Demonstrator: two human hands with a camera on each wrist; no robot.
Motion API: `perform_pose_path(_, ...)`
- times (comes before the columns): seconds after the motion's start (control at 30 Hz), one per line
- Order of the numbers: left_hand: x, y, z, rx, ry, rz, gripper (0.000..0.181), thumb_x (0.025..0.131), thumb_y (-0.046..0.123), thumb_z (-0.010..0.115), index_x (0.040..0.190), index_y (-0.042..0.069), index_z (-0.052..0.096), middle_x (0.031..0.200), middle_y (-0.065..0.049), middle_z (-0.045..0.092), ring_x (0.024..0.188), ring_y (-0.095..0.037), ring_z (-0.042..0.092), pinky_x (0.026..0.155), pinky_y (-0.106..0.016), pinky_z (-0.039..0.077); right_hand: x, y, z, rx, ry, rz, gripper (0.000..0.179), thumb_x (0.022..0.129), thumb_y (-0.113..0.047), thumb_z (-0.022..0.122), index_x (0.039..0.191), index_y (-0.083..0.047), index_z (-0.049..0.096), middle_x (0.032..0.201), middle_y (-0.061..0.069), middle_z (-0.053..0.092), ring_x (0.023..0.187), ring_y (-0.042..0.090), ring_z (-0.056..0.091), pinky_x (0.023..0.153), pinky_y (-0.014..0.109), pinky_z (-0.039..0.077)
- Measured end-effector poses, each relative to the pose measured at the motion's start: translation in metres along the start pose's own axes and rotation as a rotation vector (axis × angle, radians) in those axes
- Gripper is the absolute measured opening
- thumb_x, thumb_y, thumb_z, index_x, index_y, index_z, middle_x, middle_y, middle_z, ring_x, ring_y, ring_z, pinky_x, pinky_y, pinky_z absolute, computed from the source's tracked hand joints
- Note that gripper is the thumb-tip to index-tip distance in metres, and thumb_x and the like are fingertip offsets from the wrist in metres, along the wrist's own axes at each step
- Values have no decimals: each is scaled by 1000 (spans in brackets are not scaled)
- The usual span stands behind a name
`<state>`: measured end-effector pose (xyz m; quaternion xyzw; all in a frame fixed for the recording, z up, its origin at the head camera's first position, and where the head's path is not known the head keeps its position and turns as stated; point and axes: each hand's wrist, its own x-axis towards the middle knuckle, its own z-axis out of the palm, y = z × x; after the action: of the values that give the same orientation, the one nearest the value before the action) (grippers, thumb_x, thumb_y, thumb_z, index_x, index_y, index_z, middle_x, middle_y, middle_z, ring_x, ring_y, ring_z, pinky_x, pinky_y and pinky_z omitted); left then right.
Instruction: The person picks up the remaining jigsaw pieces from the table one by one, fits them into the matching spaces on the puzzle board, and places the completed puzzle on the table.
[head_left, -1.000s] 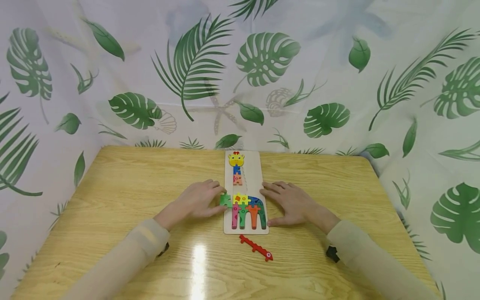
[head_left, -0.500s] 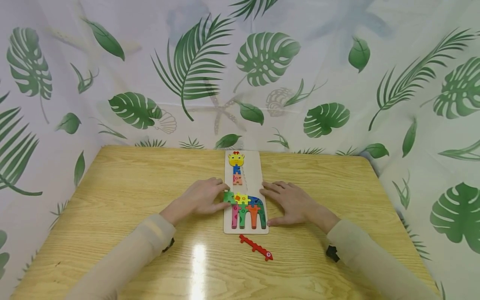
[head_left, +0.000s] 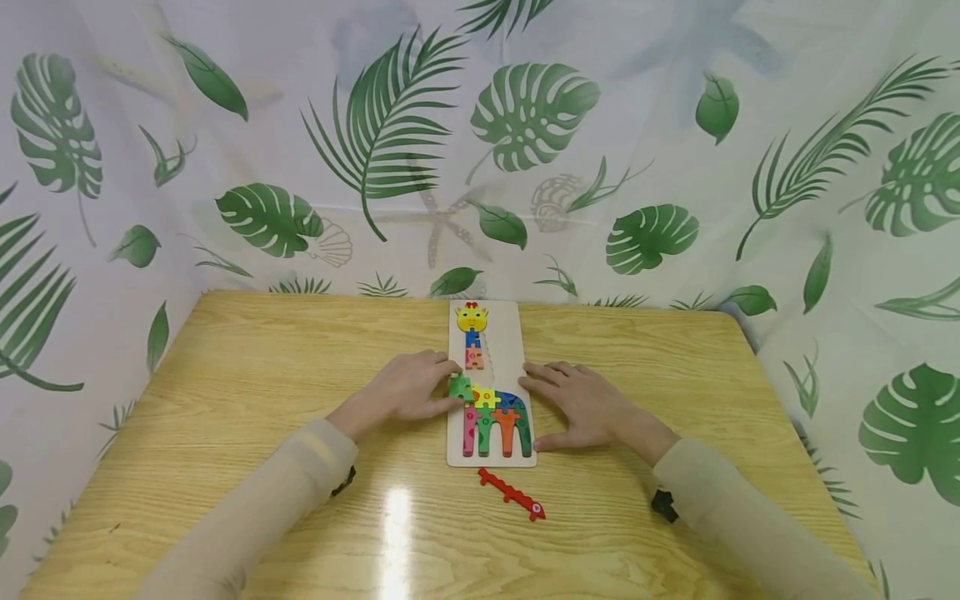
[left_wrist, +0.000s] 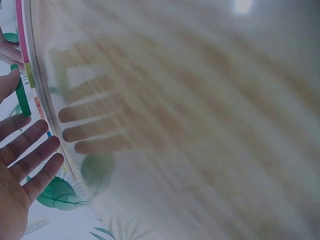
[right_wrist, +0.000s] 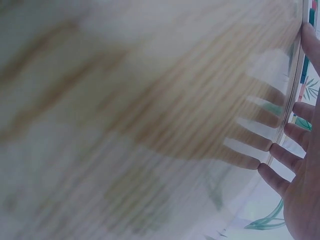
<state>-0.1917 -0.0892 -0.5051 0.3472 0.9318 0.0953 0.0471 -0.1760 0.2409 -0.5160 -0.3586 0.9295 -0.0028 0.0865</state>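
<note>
My left hand pinches a green puzzle piece between thumb and forefinger, tilted over the left side of a pale puzzle board. In the left wrist view that green piece stands edge-on between thumb and fingertip, the other fingers spread. On the board lies a giraffe puzzle: a yellow head, blue and pink neck pieces, a yellow body piece and several coloured leg pieces. My right hand rests at the board's right edge, fingers spread, thumb near the lower corner.
A long red puzzle piece with an eye lies on the wooden table, in front of the board. Behind the table hangs a leaf-patterned cloth. A bright reflection crosses the tabletop.
My left hand has moved right with the green piece, from the board's left edge to over the board beside the yellow body piece, and has tilted it. The right hand stays put.
</note>
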Motion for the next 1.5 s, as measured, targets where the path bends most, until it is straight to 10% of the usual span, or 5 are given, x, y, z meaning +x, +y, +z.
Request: perform_pose_path(1.5, 33, 4, -4, 73, -47, 9, 56, 99, 60, 64, 130, 14, 69, 109, -2, 67, 86, -15, 56, 77, -30, 53, 1, 1, 0, 6, -10, 1, 104, 84, -91, 50, 165, -28, 36, 175, 4, 32, 153, 37, 42, 121, 64, 39)
